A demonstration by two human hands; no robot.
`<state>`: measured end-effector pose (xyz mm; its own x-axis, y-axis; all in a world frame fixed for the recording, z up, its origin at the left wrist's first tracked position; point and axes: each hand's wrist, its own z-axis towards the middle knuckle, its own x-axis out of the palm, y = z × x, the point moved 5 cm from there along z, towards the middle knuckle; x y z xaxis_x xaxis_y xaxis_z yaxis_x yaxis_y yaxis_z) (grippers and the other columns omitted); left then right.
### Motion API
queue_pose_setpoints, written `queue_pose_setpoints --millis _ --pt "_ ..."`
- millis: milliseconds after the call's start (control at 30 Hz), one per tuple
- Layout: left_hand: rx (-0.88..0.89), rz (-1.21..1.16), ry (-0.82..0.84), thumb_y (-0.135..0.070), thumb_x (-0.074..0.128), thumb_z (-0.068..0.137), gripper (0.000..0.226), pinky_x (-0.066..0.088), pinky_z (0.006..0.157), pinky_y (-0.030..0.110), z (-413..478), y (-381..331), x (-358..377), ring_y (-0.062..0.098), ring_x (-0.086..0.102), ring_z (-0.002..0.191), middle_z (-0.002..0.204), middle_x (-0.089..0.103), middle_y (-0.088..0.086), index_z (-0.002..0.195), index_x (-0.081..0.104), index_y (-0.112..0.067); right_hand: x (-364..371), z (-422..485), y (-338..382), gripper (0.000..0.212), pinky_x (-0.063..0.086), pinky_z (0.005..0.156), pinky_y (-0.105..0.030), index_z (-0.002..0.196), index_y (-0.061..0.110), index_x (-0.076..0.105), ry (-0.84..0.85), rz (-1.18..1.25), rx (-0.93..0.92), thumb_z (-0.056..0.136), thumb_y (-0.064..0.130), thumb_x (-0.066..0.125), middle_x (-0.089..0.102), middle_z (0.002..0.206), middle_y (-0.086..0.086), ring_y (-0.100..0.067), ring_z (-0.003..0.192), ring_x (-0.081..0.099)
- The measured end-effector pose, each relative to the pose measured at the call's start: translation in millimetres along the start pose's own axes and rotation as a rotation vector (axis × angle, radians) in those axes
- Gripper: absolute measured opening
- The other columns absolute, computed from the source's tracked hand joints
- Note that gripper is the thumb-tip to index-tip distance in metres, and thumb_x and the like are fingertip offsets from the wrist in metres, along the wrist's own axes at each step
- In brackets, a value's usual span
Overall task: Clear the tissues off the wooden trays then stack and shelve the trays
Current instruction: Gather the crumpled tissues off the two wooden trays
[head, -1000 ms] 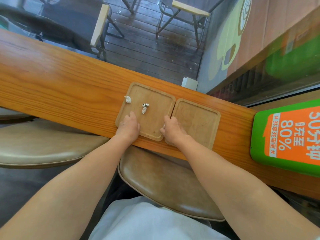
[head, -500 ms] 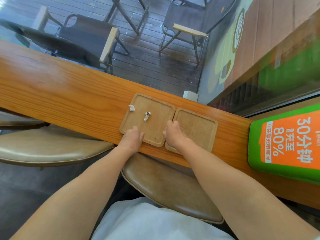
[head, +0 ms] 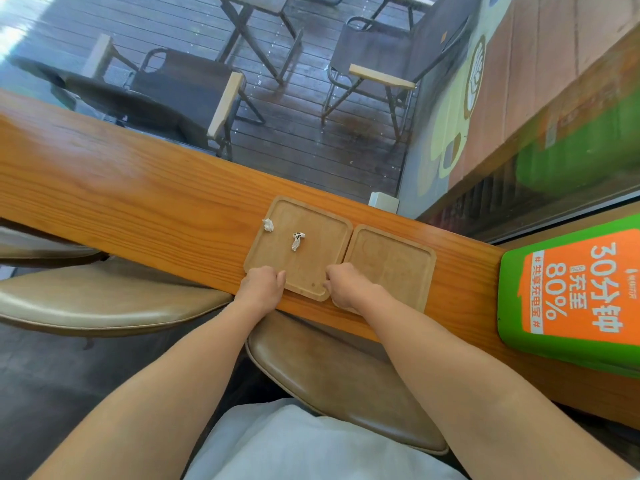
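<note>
Two square wooden trays lie side by side on the long wooden counter (head: 138,202). The left tray (head: 318,247) carries a small crumpled white tissue (head: 267,224) at its left rim and a twisted tissue with dark marks (head: 297,240) near its middle. The right tray (head: 394,261) has nothing on it. My left hand (head: 263,287) grips the left tray's near left corner. My right hand (head: 346,287) is curled at the left tray's near right corner, lying over the right tray's near left corner.
A green and orange charging station (head: 575,292) stands at the counter's right end. Tan padded stools (head: 104,299) (head: 339,379) sit under the near edge. A small white box (head: 382,201) is at the far edge. Behind the glass are folding chairs on a deck.
Both hands have slid back toward me, from on the tray surface to its near corners. The camera has tilted up, so the trays sit lower in view.
</note>
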<state>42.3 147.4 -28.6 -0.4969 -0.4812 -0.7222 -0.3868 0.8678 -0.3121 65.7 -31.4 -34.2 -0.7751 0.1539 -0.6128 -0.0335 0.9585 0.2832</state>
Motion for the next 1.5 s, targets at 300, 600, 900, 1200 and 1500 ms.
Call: queue_pose_setpoints --millis 300,600,900,1200,1500 --pt "0.024 0.007 -0.049 -0.025 0.046 0.101 0.024 0.053 0.077 0.040 23 5 -22 0.029 0.061 0.091 0.106 0.067 0.011 0.113 0.066 -0.017 1 6 4 0.020 0.055 0.082 -0.042 0.106 0.011 0.061 0.070 -0.025 0.009 0.095 0.003 0.047 0.059 0.104 -0.012 -0.028 0.087 0.059" --pt "0.095 0.109 -0.130 -0.045 0.046 0.100 0.027 0.052 0.068 0.040 46 5 -47 0.030 0.061 0.080 0.089 0.065 0.008 0.099 0.054 -0.020 -16 22 29 0.024 0.052 0.073 -0.042 0.107 0.012 0.053 -0.043 0.113 0.000 0.102 0.031 0.040 0.060 0.100 -0.011 -0.029 0.084 0.059" --pt "0.232 0.153 -0.196 -0.042 0.048 0.100 0.027 0.053 0.059 0.041 80 8 -71 0.031 0.063 0.070 0.085 0.067 0.008 0.109 0.041 -0.018 -33 53 55 0.020 0.051 0.062 -0.042 0.115 0.018 0.037 -0.219 0.344 0.069 0.102 0.032 0.041 0.060 0.093 -0.008 -0.024 0.075 0.058" --pt "0.301 0.163 -0.061 -0.046 0.049 0.098 0.032 0.058 0.067 0.047 105 16 -65 0.030 0.066 0.081 0.098 0.068 0.006 0.121 0.038 -0.026 -15 83 60 0.040 0.054 0.076 -0.048 0.132 0.030 0.023 -0.149 0.392 0.174 0.099 0.027 0.044 0.063 0.099 -0.011 -0.029 0.081 0.060" --pt "0.321 0.182 0.040 -0.036 0.041 0.101 0.018 0.053 0.061 0.045 110 15 -52 0.032 0.061 0.074 0.089 0.066 0.010 0.110 0.043 -0.021 -1 84 49 0.032 0.039 0.065 -0.036 0.130 0.026 0.031 -0.113 0.418 0.208 0.099 0.033 0.031 0.057 0.092 -0.002 -0.023 0.077 0.055"
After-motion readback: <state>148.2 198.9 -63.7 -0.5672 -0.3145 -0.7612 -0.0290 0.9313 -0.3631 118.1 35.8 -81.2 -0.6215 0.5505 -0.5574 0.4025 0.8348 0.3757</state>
